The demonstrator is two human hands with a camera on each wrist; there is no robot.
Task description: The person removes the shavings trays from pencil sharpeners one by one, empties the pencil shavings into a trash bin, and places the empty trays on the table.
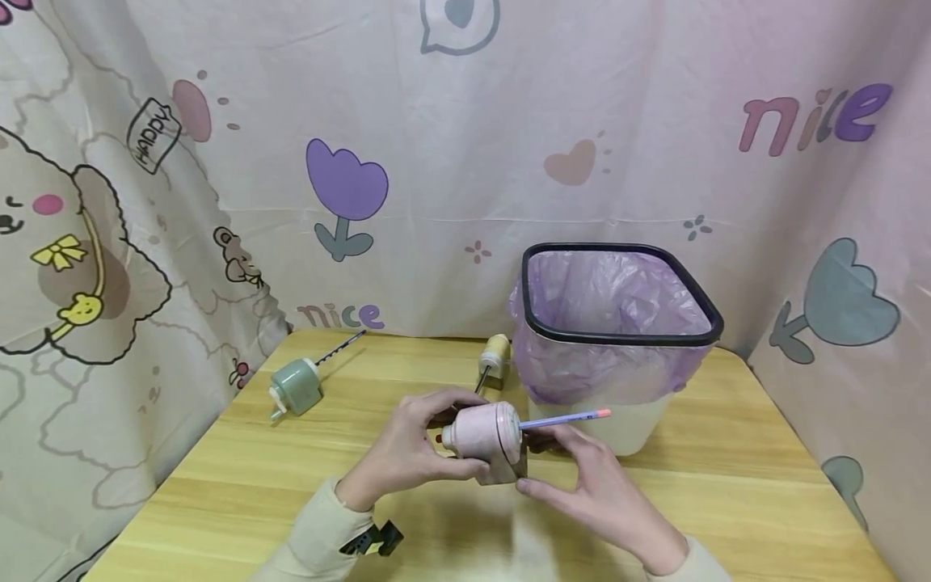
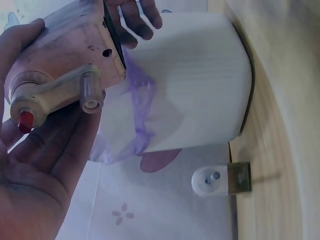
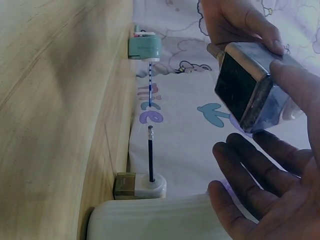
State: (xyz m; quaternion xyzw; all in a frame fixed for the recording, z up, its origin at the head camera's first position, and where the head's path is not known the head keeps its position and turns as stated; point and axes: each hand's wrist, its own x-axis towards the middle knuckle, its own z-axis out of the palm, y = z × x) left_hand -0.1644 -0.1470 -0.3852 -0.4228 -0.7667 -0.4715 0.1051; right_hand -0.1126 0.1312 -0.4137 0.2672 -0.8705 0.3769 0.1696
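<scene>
My left hand (image 1: 403, 453) grips a pink crank pencil sharpener (image 1: 482, 432) in mid-air above the table, thumb on the near side and fingers round the far side. From the sharpener's front a lavender pencil (image 1: 563, 419) with a pink end sticks out to the right. In the left wrist view its crank handle (image 2: 90, 95) and a red tip (image 2: 26, 121) show at the back. My right hand (image 1: 596, 485) is at the front end; its thumb (image 3: 292, 82) touches the casing's edge while the other fingers are spread loosely below. The dark underside faces the right wrist camera.
A bin (image 1: 625, 424) with a purple liner and black rim stands behind my right hand. Left of it sits a yellow sharpener (image 1: 497, 356) with a dark pencil (image 3: 150, 155). A green sharpener (image 1: 298, 388) holding a patterned pencil (image 1: 340, 348) stands at the table's left.
</scene>
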